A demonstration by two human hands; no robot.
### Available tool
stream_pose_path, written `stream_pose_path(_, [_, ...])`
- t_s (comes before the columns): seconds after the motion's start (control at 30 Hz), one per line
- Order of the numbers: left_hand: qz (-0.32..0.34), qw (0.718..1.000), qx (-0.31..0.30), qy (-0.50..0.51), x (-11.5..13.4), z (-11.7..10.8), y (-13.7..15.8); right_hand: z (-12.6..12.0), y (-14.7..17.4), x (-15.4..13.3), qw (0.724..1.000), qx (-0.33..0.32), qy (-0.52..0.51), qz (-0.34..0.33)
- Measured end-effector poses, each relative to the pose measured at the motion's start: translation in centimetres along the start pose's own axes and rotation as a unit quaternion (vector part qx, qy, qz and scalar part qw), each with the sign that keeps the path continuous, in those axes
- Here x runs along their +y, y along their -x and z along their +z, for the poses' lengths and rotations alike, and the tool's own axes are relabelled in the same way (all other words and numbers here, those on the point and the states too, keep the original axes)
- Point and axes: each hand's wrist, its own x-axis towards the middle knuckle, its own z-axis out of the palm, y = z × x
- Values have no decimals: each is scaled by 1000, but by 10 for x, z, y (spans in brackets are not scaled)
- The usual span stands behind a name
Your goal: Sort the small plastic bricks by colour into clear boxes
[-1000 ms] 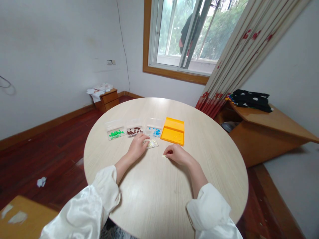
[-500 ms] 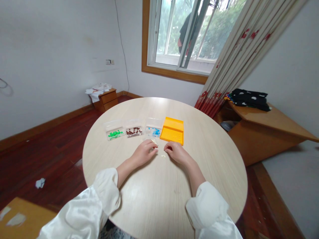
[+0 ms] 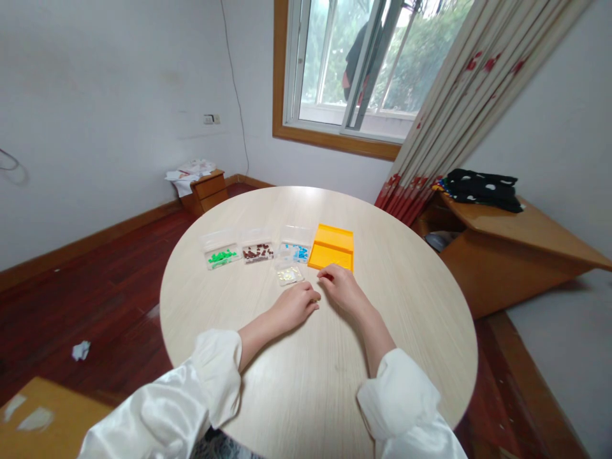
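Observation:
My left hand (image 3: 297,305) rests low over the table, fingertips pinched together at the spot where small cream pieces lay; whether it grips one is hidden. Just to its right, my right hand (image 3: 340,285) is closed in a pinch in front of the open yellow case (image 3: 329,257), overlapping its near edge. Anything between those fingers is too small to make out. Beyond my left hand lies a small clear box (image 3: 289,276) with pale pieces in it.
Behind stand clear open boxes of green pieces (image 3: 222,257), brown pieces (image 3: 257,252) and blue pieces (image 3: 300,252). All sit on a round pale wooden table (image 3: 306,382). A wooden cabinet (image 3: 497,255) with dark cloth is at the right, below the curtain.
My left hand has moved right and nearer, uncovering the clear box and covering the loose cream pieces on the table. My right hand has shifted slightly away toward the yellow case.

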Motion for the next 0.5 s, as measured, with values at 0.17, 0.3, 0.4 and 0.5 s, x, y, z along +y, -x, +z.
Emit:
stream_pose_path(0.17, [-1, 1000, 7, 13, -1, 2, -1, 0, 0, 1, 1000, 3, -4, -13])
stream_pose_path(0.3, [-7, 1000, 9, 12, -1, 3, -2, 1, 0, 2, 1000, 4, 0, -18])
stream_pose_path(0.4, [-10, 1000, 6, 2, 0, 1, -2, 2, 0, 2, 1000, -3, 4, -12])
stream_pose_path(0.5, [-3, 1000, 9, -8, -2, 1, -1, 2, 0, 2, 1000, -3, 2, -11])
